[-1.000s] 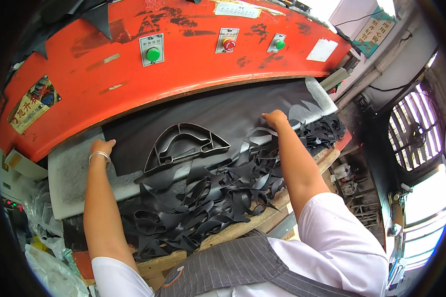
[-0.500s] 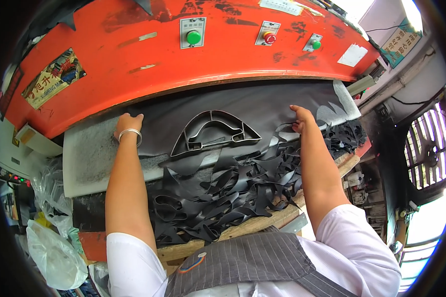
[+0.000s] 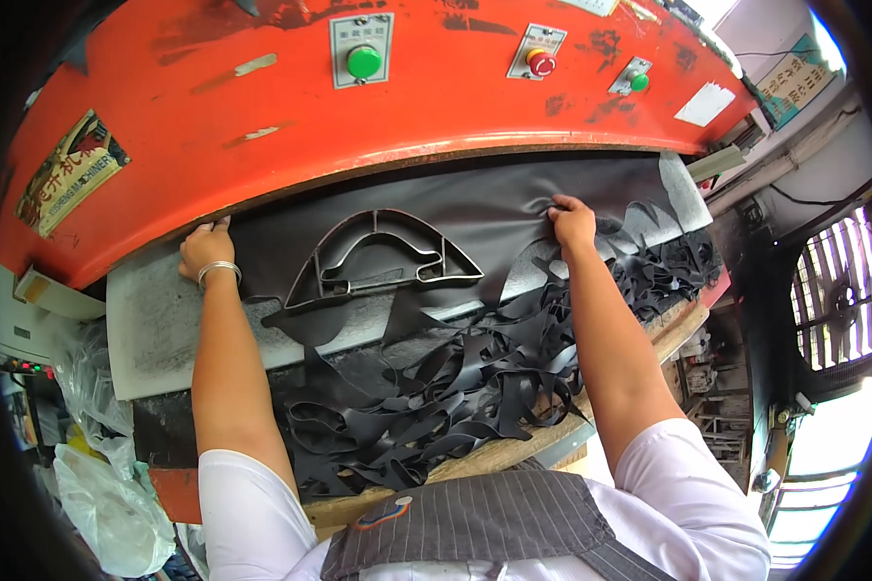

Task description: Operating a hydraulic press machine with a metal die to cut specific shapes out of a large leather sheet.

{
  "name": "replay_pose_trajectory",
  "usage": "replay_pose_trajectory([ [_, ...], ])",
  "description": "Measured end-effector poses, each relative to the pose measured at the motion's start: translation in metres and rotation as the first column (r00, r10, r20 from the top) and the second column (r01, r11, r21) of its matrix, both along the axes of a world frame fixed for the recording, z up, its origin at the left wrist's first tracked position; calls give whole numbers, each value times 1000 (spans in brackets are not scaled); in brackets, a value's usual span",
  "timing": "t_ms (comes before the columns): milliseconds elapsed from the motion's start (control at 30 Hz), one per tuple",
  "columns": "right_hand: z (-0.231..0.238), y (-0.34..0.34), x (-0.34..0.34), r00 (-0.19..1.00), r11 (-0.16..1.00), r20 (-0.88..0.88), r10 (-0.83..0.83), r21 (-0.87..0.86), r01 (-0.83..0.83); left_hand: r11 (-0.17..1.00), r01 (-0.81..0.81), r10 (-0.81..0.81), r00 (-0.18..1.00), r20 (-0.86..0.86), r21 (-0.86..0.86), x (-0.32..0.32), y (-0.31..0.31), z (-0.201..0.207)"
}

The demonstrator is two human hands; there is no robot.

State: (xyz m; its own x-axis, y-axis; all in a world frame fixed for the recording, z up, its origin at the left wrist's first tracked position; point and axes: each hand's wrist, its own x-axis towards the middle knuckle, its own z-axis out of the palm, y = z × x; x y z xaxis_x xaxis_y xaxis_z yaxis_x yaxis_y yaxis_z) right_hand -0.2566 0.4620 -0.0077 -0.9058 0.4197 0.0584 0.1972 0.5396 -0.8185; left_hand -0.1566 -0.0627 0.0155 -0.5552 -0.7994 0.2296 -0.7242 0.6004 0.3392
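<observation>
A black leather-like sheet point(image 3: 426, 194) lies across a pale cutting board point(image 3: 155, 329) beneath the red machine. On it rests a metal cutting die point(image 3: 375, 257), an arched frame with a smaller arch inside. My left hand point(image 3: 206, 249), with a bangle at the wrist, is closed at the sheet's left edge; its fingertips are partly hidden. My right hand point(image 3: 574, 223) pinches the sheet right of the die, and creases run out from the fingers. Cut-out gaps along the sheet's near edge show the board underneath.
Tangled black offcuts point(image 3: 436, 387) heap between me and the board, beside a wooden edge point(image 3: 494, 447). The red machine beam point(image 3: 291, 107) spans the far side, carrying green buttons point(image 3: 363, 62) and a red button point(image 3: 542, 63). Plastic bags point(image 3: 111, 508) hang at the left.
Both hands have moved left, and the die with the sheet has shifted left as well. My right hand's fingers have closed on the sheet, and creases now show there. The view has shifted slightly.
</observation>
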Motion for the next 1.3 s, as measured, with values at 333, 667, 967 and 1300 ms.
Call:
replay_pose_trajectory([
  [333, 57, 13, 92, 947, 749, -43, 319, 624, -224, 884, 467, -443, 822, -357, -22, 114, 29, -9],
  [667, 27, -99, 102, 510, 439, 71, 857, 415, -796, 767, 639, -630, 732, -259, -61, 149, 91, -19],
  [967, 24, -79, 96, 287, 226, 75, 955, 444, -867, 658, 750, -722, 604, -337, -68, 155, 85, -10],
  [1300, 14, -79, 81, 294, 249, 1, 956, 529, -811, 674, 729, -714, 604, -354, -117, 141, 83, -15],
])
